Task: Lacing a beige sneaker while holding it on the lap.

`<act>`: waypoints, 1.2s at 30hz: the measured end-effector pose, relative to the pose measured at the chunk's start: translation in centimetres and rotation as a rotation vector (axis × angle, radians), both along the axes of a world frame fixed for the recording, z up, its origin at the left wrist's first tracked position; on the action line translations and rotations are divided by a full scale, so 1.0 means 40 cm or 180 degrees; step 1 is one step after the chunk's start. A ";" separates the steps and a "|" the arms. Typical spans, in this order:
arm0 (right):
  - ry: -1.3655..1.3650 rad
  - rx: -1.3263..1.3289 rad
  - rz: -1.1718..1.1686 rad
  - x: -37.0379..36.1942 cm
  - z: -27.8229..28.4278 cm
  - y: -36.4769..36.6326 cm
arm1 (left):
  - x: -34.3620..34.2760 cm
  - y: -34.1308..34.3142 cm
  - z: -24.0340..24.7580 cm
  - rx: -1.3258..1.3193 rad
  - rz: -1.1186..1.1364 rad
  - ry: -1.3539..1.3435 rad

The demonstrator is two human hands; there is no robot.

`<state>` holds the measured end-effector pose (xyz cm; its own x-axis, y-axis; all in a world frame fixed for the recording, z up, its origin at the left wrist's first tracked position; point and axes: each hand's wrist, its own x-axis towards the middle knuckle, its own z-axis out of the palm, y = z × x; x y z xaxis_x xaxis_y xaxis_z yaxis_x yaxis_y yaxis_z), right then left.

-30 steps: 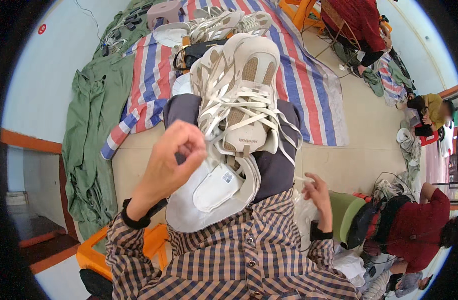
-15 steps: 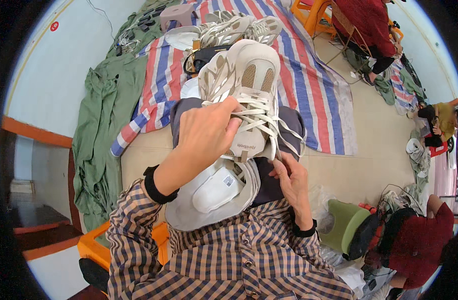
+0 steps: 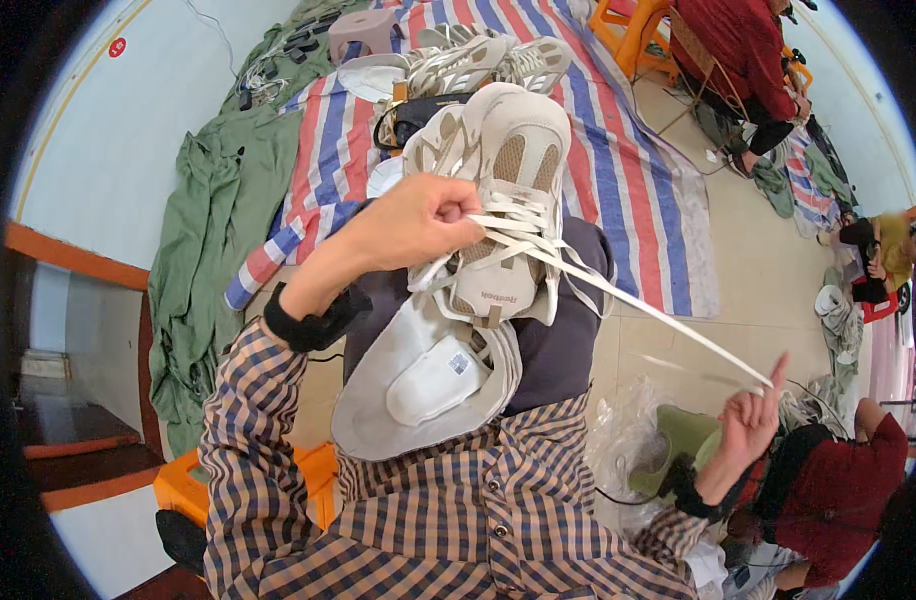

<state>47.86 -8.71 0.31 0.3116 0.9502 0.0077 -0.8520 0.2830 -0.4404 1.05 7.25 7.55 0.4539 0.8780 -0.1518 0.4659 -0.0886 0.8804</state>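
Observation:
A beige sneaker (image 3: pixel 513 200) rests on my lap with its toe pointing away from me. My left hand (image 3: pixel 418 222) is closed on the laces at the shoe's tongue. A white lace (image 3: pixel 658 315) runs taut from the shoe down to the right. My right hand (image 3: pixel 753 420) pinches the far end of that lace, with its other fingers spread. A pale sun-hat brim (image 3: pixel 423 385) lies on my lap just below the shoe.
A striped tarp (image 3: pixel 628 150) on the floor ahead carries several more sneakers (image 3: pixel 478 60). Green cloth (image 3: pixel 208 220) lies to the left. People in red sit at the upper right (image 3: pixel 738 50) and lower right (image 3: pixel 838 500). An orange stool (image 3: pixel 193 485) stands under me.
My right hand has swung out from the shoe to the right, drawing the lace tight. My left hand stays closed on the laces at the tongue.

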 end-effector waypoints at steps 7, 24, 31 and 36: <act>-0.0876 -0.1136 -0.0207 0.019 -0.239 -0.060 | 0.030 -0.065 -0.029 0.0117 0.0646 -0.0806; -0.4269 -0.0420 0.0366 -0.527 -0.113 0.199 | 0.109 -0.134 -0.073 0.2425 0.0610 0.1087; -0.3327 -0.0906 0.0918 -0.529 -0.078 0.204 | 0.093 -0.124 -0.089 0.2421 0.0505 0.1115; -0.3511 -0.0701 0.1063 -0.558 -0.086 0.215 | 0.066 -0.136 -0.085 0.2279 0.0427 0.0716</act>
